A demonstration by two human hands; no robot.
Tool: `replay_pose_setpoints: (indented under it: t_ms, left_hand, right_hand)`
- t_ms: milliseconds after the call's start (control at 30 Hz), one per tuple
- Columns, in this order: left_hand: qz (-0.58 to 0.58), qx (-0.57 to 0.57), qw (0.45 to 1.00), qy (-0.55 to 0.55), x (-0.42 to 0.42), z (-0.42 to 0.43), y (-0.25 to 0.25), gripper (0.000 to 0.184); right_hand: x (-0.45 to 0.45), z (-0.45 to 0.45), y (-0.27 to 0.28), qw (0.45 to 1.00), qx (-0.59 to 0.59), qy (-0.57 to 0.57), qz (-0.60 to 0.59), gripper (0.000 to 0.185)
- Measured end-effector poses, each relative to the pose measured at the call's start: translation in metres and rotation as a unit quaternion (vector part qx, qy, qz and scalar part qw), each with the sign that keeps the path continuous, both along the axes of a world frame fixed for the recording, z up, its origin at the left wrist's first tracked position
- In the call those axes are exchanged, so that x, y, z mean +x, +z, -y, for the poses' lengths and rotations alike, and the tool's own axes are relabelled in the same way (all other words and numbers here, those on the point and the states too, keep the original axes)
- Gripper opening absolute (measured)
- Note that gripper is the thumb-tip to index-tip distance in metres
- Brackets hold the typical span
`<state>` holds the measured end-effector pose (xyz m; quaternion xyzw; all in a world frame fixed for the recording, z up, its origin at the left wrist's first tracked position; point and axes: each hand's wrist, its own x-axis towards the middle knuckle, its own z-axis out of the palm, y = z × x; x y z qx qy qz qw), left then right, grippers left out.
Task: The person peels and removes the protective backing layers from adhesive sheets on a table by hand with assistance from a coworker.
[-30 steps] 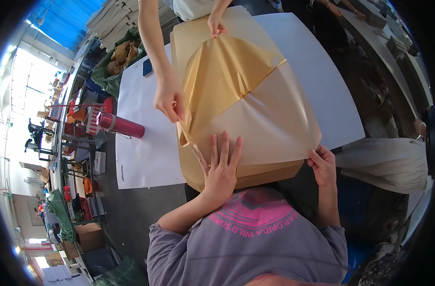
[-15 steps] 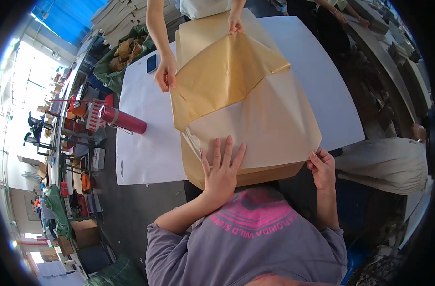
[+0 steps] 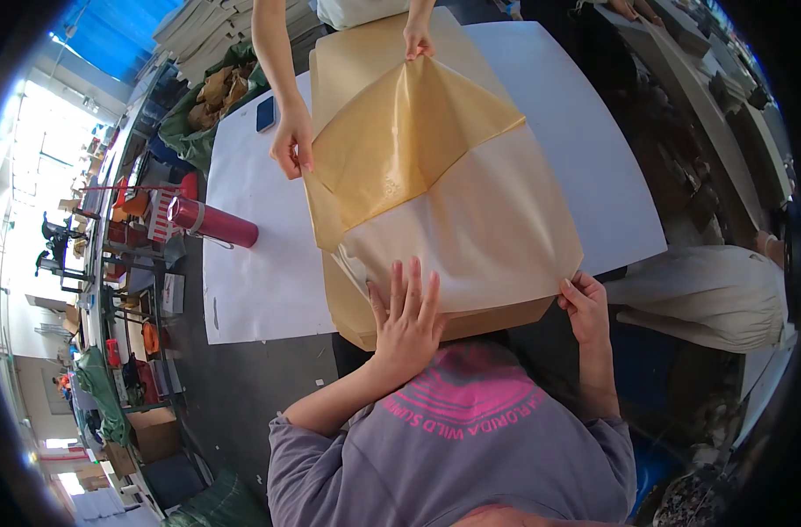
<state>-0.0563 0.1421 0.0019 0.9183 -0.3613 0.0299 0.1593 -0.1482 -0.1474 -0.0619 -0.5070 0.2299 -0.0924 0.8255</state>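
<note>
A large thin sheet, pale beige on its near part [image 3: 497, 220] and shiny gold where its far part [image 3: 374, 145] is folded over, lies on tan cut sheets [image 3: 479, 323]. My left hand [image 3: 406, 321] rests on the sheet's near edge, palm down with fingers spread. At the near right corner, my right hand [image 3: 583, 303] pinches the sheet between thumb and fingers. Across from me, another person's hand [image 3: 419, 39] lifts the gold part into a peak. That person's other hand [image 3: 292, 140] holds its left edge.
White board [image 3: 264, 303] covers the table beneath the sheets. On it are a red bottle [image 3: 216, 221], lying at the left, and a phone [image 3: 266, 114]. A green sack [image 3: 185, 123] with crumpled brown paper stands beyond. Someone in pale trousers [image 3: 707, 299] is close on the right.
The view has shifted slightly, moving most things a little left. The lifted gold part shows brighter glare and slightly different creases. My hands keep nearly the same places on the sheet.
</note>
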Motion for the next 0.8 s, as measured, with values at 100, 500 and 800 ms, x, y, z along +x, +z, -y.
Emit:
replay_pose_setpoints:
  t_ms: [100, 500, 800]
  left_hand:
    - [0.142, -0.155, 0.973, -0.095, 0.001, -0.014, -0.012, 0.067]
    - [0.008, -0.103, 0.993, 0.053, 0.083, -0.048, 0.083, 0.032]
    - [-0.058, -0.083, 0.984, 0.149, 0.073, -0.042, 0.051, 0.032]
  right_hand:
    - [0.002, 0.003, -0.007, 1.0, 0.001, -0.009, -0.017, 0.008]
    - [0.003, -0.007, -0.015, 0.999, -0.021, -0.016, -0.018, 0.011]
    - [-0.008, -0.006, -0.054, 0.999, -0.04, -0.028, 0.012, 0.024]
